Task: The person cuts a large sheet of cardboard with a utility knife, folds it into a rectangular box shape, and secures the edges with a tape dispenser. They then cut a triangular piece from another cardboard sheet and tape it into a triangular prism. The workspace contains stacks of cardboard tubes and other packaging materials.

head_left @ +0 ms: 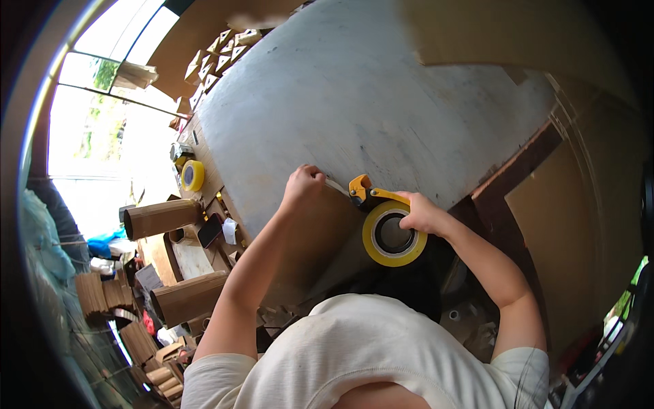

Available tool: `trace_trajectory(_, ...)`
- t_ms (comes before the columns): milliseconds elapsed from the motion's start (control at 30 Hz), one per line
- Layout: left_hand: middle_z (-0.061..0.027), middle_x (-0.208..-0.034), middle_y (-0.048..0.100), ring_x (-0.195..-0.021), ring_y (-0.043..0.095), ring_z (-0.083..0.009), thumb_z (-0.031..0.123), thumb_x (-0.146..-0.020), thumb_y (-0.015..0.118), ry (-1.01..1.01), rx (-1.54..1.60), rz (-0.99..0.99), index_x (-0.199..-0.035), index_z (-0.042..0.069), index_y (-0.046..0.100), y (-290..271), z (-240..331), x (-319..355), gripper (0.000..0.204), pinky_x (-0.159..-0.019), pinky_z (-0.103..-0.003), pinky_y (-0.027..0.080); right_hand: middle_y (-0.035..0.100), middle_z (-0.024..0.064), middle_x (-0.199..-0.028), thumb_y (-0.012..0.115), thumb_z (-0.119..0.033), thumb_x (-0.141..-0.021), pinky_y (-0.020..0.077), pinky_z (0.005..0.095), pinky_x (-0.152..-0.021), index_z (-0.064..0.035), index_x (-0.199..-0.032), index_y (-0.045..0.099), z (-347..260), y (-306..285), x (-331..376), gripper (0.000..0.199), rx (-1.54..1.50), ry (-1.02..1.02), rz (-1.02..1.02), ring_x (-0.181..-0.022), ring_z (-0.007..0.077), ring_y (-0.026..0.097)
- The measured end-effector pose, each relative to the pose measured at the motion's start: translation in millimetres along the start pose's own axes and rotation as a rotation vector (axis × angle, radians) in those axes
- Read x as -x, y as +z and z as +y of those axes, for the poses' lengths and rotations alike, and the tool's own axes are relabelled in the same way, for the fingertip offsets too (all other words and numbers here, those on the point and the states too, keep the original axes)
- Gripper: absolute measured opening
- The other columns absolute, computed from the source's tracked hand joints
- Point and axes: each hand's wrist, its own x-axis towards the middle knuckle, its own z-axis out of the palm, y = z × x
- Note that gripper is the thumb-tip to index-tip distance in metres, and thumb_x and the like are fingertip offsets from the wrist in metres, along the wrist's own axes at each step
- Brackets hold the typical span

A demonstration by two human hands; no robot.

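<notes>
Head view: just right of the frame's centre, the right hand held an orange dispenser loaded with a yellow roll; its fingers were wrapped on the handle, the thumb at the roll's core. Left of it, the left hand had its fingers curled nearly closed, apparently pinching the end of a pale strip that spanned the short gap to the dispenser; the exact hold was hidden. Behind both spread the grey worktop.

The strip could have slipped loose if that pinch caught only its tip. With slack between the hands, it could have twisted and stuck to itself, or sagged onto the worktop. The thumb near the core could have dragged on the roll, making the strip feed in jerks or tear.
</notes>
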Motion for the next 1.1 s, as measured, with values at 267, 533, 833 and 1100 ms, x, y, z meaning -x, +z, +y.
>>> trace_trajectory(267,-0.0177,-0.09,0.064,-0.087,0.06,-0.0322,0.021,-0.077,0.048,-0.179,0.05,-0.049,-0.086,0.001,0.065,-2.6,9.4,3.3,0.028,-0.079,-0.039,0.046,0.061,0.0219,-0.103,0.06,-0.009,-0.062,0.0468,0.033,-0.084,-0.0104,-0.13,0.043,17.6,111.3,111.8,0.07,0.111,0.085,0.336,-0.095,0.0313,0.06)
trace_trajectory(533,-0.018,-0.097,0.063,-0.094,0.059,-0.0331,0.023,-0.077,0.049,0.001,-0.149,-0.012,-0.09,0.004,0.066,11.2,12.7,12.0,0.029,-0.084,-0.039,0.047,0.06,0.0199,-0.108,0.064,-0.009,-0.064,0.0449,0.034,-0.088,-0.0065,-0.129,0.042,2.7,159.7,82.1,0.069,0.301,0.116,0.252,-0.101,0.0306,0.058)
trace_trajectory(833,-0.0205,-0.092,0.063,-0.089,0.061,-0.0342,0.034,-0.083,0.048,0.187,-0.293,0.003,-0.085,0.001,0.062,13.4,6.5,12.1,0.036,-0.077,-0.041,0.049,0.066,0.0116,-0.098,0.072,-0.026,-0.063,0.0509,0.0384,-0.074,-0.0059,-0.093,0.067,-85.7,125.8,15.0,0.036,1.056,0.234,0.027,-0.092,0.026,0.063)
trace_trajectory(1100,-0.0168,-0.095,0.064,-0.089,0.06,-0.0349,0.033,-0.081,0.042,0.153,-0.272,-0.174,-0.089,0.008,0.066,-8.6,14.8,-1.3,0.035,-0.081,-0.043,0.048,0.063,0.0081,-0.099,0.055,-0.016,-0.079,0.0504,0.0374,-0.073,-0.0239,-0.119,0.055,-86.5,131.8,13.4,0.041,1.318,-0.186,-0.215,-0.094,0.0266,0.061)
